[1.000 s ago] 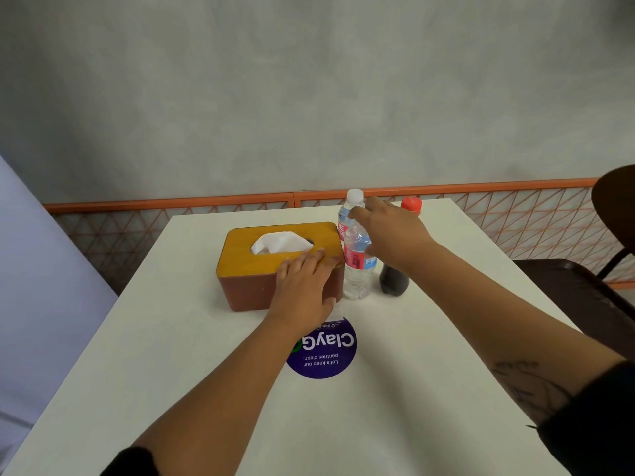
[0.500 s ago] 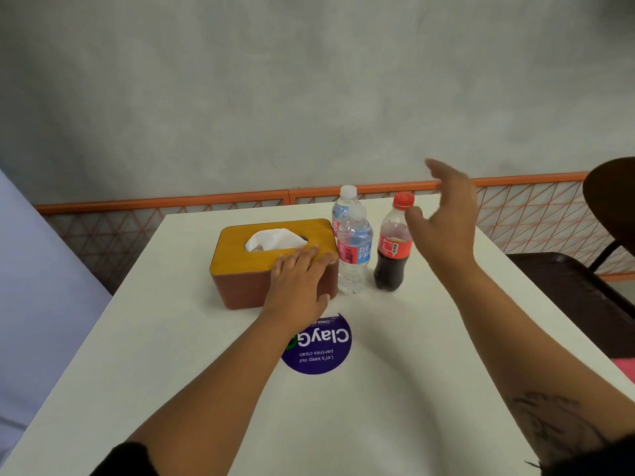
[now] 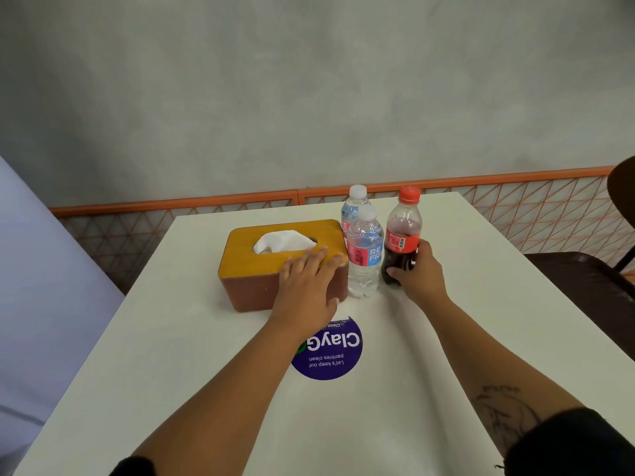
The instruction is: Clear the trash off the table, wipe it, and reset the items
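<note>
A grey wall backs your white table (image 3: 171, 338). Toward the table's twelve o'clock sits the tissue box (image 3: 247, 266); your left hand (image 3: 305, 286) lies flat on its lid, fingers straight. The purple sticker (image 3: 330, 355) lies at the box's five o'clock. At its three o'clock stand two water bottles (image 3: 364, 255), then the cola (image 3: 402, 235), its lower body gripped by your right hand (image 3: 421, 276).

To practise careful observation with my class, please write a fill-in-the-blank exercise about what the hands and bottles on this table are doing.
The right hand grips the cola bottle, whose cap is ____.
A white ____ sticks out of the wooden box under the left hand.
Between the box and the cola bottle stand ____ water bottles.
Missing words: red; tissue; two.
</note>
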